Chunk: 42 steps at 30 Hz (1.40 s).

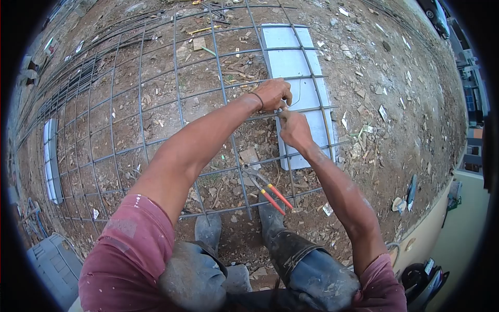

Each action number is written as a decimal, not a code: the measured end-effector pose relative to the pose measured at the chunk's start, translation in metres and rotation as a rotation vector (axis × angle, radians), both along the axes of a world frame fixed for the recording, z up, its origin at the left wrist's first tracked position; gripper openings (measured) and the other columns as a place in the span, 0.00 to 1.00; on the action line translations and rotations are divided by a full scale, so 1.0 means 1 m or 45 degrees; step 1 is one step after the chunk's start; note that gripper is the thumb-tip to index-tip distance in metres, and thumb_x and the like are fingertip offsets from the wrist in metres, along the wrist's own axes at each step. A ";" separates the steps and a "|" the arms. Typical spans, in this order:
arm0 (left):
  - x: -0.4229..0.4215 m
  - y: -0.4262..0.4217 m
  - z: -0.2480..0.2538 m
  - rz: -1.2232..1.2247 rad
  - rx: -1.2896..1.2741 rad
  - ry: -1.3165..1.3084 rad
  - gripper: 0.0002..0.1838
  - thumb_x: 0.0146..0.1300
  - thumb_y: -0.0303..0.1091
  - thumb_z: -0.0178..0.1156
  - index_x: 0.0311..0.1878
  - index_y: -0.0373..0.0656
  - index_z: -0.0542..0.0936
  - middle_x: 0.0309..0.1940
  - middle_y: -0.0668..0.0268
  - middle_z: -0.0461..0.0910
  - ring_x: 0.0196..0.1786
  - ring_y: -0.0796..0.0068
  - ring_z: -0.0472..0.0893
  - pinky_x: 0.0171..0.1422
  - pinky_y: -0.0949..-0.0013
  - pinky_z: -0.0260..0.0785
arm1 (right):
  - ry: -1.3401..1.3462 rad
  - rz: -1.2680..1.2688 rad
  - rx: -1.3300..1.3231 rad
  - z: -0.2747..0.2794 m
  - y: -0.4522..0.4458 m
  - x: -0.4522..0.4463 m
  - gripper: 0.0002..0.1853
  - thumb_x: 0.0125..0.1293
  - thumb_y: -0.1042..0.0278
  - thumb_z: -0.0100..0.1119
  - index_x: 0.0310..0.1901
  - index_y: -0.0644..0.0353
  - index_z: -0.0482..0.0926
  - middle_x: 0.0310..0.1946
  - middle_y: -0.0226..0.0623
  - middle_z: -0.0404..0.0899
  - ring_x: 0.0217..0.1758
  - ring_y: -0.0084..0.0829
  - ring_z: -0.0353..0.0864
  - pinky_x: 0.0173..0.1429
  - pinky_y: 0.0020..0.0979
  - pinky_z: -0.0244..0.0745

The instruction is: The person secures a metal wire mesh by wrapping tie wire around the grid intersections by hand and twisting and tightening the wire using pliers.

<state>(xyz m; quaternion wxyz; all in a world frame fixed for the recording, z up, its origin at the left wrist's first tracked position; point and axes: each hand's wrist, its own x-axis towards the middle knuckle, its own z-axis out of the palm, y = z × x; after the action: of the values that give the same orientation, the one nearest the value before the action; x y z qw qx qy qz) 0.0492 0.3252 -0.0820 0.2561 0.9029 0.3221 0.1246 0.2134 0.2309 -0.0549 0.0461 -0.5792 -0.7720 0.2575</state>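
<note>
Both hands meet over a crossing of the steel rebar mesh. My left hand comes from the upper left, its fingers bent and closed at a thin wire that curves out over the white board. Just below it, my right hand is closed against the bar, fingertips nearly touching the left ones; what it pinches is hidden. A pair of pliers with red and yellow handles lies across the mesh near my boots, out of both hands. Beneath the mesh rests the long white board.
Another white board lies under the mesh's left end. Loose rebar is piled at the upper left. Rubble and scraps cover the dirt. My boots stand at the near mesh edge. A grey plastic case sits lower left.
</note>
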 end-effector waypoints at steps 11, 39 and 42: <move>-0.140 -0.144 0.004 1.230 0.023 -0.528 0.16 0.69 0.30 0.65 0.59 0.43 0.84 0.43 0.59 0.85 0.45 0.62 0.85 0.54 0.58 0.76 | -0.325 0.859 0.501 0.021 0.031 0.016 0.08 0.67 0.72 0.56 0.43 0.63 0.82 0.50 0.42 0.81 0.57 0.40 0.80 0.59 0.39 0.81; -0.153 -0.167 -0.027 0.887 -0.187 0.198 0.26 0.78 0.62 0.52 0.58 0.55 0.88 0.54 0.61 0.89 0.55 0.54 0.87 0.55 0.49 0.78 | -0.264 0.470 -0.129 0.041 -0.212 -0.029 0.58 0.57 0.42 0.78 0.77 0.73 0.57 0.54 0.51 0.67 0.57 0.50 0.71 0.56 0.46 0.73; -0.154 -0.166 -0.026 0.879 -0.207 0.217 0.26 0.77 0.62 0.52 0.60 0.55 0.87 0.54 0.61 0.89 0.55 0.54 0.87 0.55 0.49 0.78 | -0.214 0.406 0.110 0.034 -0.208 -0.017 0.50 0.61 0.47 0.77 0.72 0.74 0.61 0.51 0.54 0.73 0.55 0.53 0.75 0.56 0.48 0.73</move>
<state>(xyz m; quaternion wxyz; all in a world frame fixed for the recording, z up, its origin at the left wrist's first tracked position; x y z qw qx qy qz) -0.1051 0.1588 -0.1084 0.2421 0.7246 0.6371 0.1020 0.1960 0.0232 -0.0212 -0.0351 -0.4663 -0.8656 0.1788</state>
